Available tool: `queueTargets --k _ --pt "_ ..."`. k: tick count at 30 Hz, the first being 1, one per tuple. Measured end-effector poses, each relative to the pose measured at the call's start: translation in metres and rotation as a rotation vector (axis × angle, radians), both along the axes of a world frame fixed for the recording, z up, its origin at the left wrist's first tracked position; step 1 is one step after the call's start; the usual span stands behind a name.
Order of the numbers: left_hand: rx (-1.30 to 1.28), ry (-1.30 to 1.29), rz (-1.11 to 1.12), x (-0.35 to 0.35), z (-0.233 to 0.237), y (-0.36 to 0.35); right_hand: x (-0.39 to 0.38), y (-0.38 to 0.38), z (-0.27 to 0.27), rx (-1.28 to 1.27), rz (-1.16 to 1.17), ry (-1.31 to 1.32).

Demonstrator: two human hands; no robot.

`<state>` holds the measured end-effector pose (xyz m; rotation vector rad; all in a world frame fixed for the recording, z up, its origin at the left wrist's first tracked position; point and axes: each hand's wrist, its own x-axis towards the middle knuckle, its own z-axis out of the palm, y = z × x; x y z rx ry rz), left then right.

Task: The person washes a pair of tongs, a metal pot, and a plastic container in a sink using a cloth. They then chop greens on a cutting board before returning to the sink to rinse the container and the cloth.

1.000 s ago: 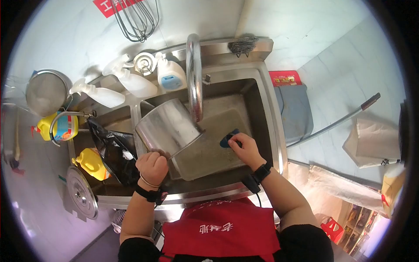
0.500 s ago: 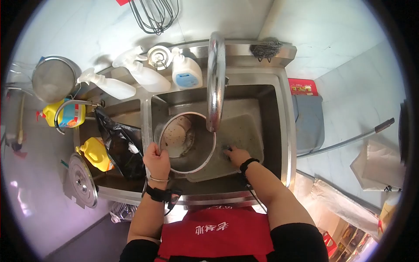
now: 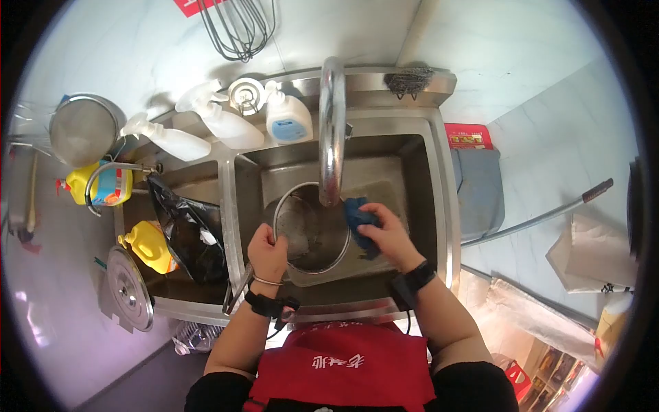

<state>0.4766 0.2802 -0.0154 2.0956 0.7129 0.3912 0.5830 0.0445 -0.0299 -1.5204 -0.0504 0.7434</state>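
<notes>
My left hand (image 3: pixel 268 252) is closed on the left rim of a round metal pot (image 3: pixel 332 233), which is tilted over the sink (image 3: pixel 274 288). Inside the pot, pale light and specks show at the bottom left. A dark blue cloth (image 3: pixel 357 214) is pinched in my right hand (image 3: pixel 386 235), close by the pot's right rim. The curved steel faucet (image 3: pixel 332 130) reaches down from the back, its spout end overlapping the pot's far rim in this view.
White spray bottles (image 3: pixel 230 125) stand behind the sink, and a steel scrubber (image 3: pixel 410 81) sits on the back ledge. In the left basin lie a black plastic bag (image 3: pixel 189 230) and a yellow jug (image 3: pixel 149 245). A pot lid (image 3: pixel 129 288) leans at the left; a grey bin (image 3: pixel 478 192) stands right.
My right hand has risen from the sink bottom with the blue cloth and come close to the pot. The pot and my left hand have shifted right, and the pot's tilt has changed.
</notes>
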Motion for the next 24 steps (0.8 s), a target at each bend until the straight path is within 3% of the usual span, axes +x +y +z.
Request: queueTargets --k 1,3,5,7,8,10,11,14,15,17,18,20,21,23,24 --pt "0.011 -0.001 -0.006 0.001 -0.001 -0.005 -0.006 0.015 0.002 0.002 -0.009 -0.006" --pt "0.008 -0.009 -0.017 0.001 0.002 -0.017 -0.021 0.048 0.004 0.140 -0.151 0.299" --pt "0.007 -0.017 -0.027 0.000 0.005 -0.030 -0.031 0.079 -0.056 0.092 -0.267 0.306" --pt "0.022 -0.005 -0.042 -0.003 0.007 -0.040 -0.024 0.098 -0.072 -0.173 -0.214 0.330" --pt "-0.001 -0.018 -0.057 -0.006 0.000 -0.043 -0.024 0.107 -0.075 -0.168 -0.221 0.327" --pt "0.004 -0.017 -0.073 -0.010 -0.004 -0.042 -0.024 0.120 -0.073 -0.499 -0.303 0.104" --pt "0.004 -0.010 -0.083 -0.012 -0.007 -0.042 -0.023 0.123 -0.072 -0.501 -0.311 0.106" --pt "-0.090 0.010 -0.118 -0.015 -0.010 -0.026 -0.021 0.133 -0.085 -0.127 -0.315 0.077" --pt "-0.092 0.009 -0.121 -0.014 -0.010 -0.023 -0.025 0.140 -0.087 -0.128 -0.317 0.076" --pt "-0.176 -0.070 -0.098 -0.012 -0.009 -0.016 -0.037 0.152 -0.090 0.013 0.038 0.008" --pt "-0.153 -0.080 -0.089 -0.012 -0.007 -0.010 -0.038 0.151 -0.080 0.015 0.036 0.006" --pt "-0.181 -0.116 -0.072 -0.016 -0.011 0.001 -0.042 0.143 -0.040 -0.289 0.676 -0.380" --pt "-0.210 -0.150 -0.056 -0.019 -0.014 0.005 -0.042 0.138 -0.033 -0.289 0.676 -0.376" --pt "-0.166 -0.121 -0.054 -0.028 -0.022 0.007 -0.041 0.126 -0.026 -0.641 1.124 -0.660" --pt "-0.170 -0.118 -0.046 -0.029 -0.023 0.006 -0.039 0.122 -0.028 -0.732 1.145 -0.772"
